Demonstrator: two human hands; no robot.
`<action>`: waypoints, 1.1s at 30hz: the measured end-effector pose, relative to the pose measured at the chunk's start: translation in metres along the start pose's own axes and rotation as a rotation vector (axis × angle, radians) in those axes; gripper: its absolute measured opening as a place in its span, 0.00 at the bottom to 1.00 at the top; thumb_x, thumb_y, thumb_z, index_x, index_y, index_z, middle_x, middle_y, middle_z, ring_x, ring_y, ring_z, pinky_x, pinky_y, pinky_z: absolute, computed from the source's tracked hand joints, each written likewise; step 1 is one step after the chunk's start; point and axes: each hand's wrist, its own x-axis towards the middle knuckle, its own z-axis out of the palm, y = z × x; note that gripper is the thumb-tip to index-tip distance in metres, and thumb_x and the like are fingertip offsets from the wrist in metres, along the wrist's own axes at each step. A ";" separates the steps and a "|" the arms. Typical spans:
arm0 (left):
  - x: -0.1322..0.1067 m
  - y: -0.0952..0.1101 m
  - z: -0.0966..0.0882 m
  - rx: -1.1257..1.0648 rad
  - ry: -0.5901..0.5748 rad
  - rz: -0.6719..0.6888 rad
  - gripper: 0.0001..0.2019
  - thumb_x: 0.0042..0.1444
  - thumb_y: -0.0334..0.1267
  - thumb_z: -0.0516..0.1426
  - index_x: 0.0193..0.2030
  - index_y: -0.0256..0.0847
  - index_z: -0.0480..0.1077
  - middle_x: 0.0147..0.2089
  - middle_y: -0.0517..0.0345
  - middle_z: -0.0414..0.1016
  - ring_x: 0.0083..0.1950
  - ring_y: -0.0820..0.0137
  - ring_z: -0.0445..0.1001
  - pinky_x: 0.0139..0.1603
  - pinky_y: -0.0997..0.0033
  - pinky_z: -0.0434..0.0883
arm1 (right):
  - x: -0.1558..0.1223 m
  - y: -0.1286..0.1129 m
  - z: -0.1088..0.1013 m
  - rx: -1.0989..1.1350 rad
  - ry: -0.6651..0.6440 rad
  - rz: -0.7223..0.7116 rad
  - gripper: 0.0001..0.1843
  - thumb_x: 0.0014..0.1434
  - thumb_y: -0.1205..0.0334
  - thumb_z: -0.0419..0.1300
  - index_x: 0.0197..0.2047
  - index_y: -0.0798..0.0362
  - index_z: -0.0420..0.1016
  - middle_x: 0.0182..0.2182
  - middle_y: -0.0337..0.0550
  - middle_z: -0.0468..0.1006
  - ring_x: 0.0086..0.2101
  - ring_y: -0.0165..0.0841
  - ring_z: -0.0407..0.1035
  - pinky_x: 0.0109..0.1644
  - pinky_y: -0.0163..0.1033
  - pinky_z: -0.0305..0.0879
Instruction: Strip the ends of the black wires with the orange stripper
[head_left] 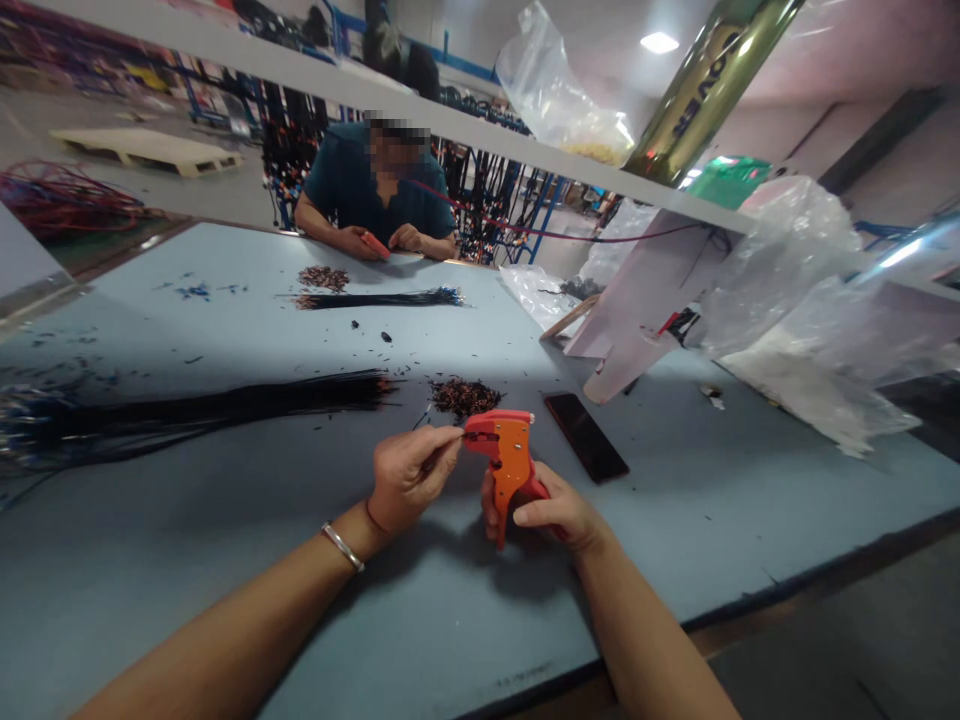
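Observation:
My right hand (559, 508) is wrapped round the handles of an orange and red wire stripper (513, 450), held upright above the table with its jaws to the left. Against those jaws, my left hand (415, 472) is closed in a pinch on a thin wire, mostly hidden by the fingers. Just behind the tool lies a pile of short black and copper scraps (466, 396). To the left, a thick bundle of black wires (247, 400) stretches across the table, its stripped ends toward my hands.
A black phone (586, 436) lies right of the stripper. Across the table (420, 620), a person (375, 190) holds an orange tool near a smaller wire bundle (375, 299) and scrap pile (324, 279). A shelf (465, 130) crosses overhead; plastic bags (787, 270) are at right.

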 end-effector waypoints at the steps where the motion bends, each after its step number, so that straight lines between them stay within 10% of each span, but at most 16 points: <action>1: 0.000 0.000 0.000 0.000 -0.003 -0.001 0.04 0.58 0.29 0.58 0.38 0.38 0.74 0.19 0.68 0.65 0.19 0.81 0.59 0.23 0.80 0.60 | 0.000 0.000 0.000 0.000 0.002 -0.003 0.23 0.47 0.58 0.70 0.43 0.61 0.73 0.31 0.47 0.75 0.30 0.36 0.72 0.30 0.38 0.71; 33: 0.000 -0.001 -0.001 0.080 -0.047 -0.003 0.05 0.60 0.31 0.56 0.37 0.39 0.73 0.21 0.65 0.71 0.20 0.80 0.64 0.24 0.80 0.61 | 0.000 -0.005 0.006 -0.057 0.026 -0.006 0.19 0.50 0.52 0.68 0.34 0.61 0.73 0.25 0.43 0.73 0.23 0.31 0.69 0.24 0.35 0.70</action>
